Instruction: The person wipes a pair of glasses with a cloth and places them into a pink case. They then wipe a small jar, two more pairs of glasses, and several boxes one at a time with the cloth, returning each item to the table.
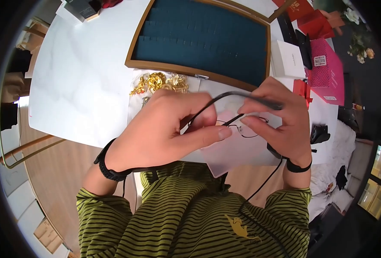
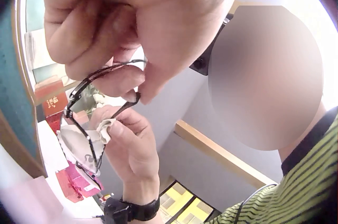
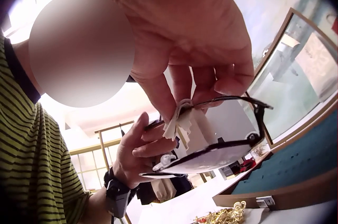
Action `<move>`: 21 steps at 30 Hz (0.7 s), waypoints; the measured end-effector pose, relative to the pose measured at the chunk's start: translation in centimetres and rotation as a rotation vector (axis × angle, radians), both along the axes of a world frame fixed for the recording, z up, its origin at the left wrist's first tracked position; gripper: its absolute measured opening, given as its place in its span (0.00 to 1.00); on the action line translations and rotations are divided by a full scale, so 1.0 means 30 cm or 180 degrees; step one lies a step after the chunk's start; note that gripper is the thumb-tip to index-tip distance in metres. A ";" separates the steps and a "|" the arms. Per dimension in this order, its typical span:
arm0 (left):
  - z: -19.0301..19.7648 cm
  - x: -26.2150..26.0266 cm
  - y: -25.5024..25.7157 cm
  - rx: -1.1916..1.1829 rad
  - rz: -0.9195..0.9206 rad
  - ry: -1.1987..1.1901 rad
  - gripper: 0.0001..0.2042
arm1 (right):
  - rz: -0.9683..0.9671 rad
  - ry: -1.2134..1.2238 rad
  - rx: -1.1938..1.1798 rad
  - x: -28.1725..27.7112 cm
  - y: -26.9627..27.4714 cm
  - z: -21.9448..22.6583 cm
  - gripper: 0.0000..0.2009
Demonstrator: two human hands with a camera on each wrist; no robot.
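Observation:
A pair of thin black-framed eyeglasses (image 1: 225, 94) is held between both hands above the table's front edge. My left hand (image 1: 154, 131) grips one temple, with the thumb and curled fingers around it. In the right wrist view a small pale cloth (image 3: 193, 129) is folded over the frame, pinched by the fingers of my right hand (image 1: 287, 122). The left wrist view also shows the eyeglasses (image 2: 77, 123) hanging between the hands, lenses tilted downward. Below them lies a translucent pinkish sheet (image 1: 218, 161) that overlaps the table edge.
Behind the hands, a wooden case (image 1: 169, 66) with dark teal lining stands at the back. A pile of gold jewellery (image 1: 156, 81) lies before it. To the right are a white box (image 1: 287, 60), a pink package (image 1: 328, 75) and a small black item (image 1: 320, 134).

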State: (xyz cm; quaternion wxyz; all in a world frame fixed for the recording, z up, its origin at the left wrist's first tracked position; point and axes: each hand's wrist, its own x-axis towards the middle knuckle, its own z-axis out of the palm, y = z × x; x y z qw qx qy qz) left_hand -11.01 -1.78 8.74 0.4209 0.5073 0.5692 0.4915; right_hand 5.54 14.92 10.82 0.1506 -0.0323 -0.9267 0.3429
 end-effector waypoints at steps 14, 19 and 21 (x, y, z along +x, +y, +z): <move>-0.004 0.008 0.012 -0.0144 -0.0147 0.0252 0.04 | 0.0046 0.0440 -0.0064 -0.021 -0.028 0.016 0.11; -0.008 0.012 0.023 0.0193 -0.0235 0.0449 0.04 | 0.0193 0.0489 -0.0086 -0.022 -0.047 0.008 0.11; -0.019 0.015 0.026 0.0263 -0.0286 0.0553 0.04 | 0.0244 0.0419 -0.0116 -0.021 -0.052 0.003 0.12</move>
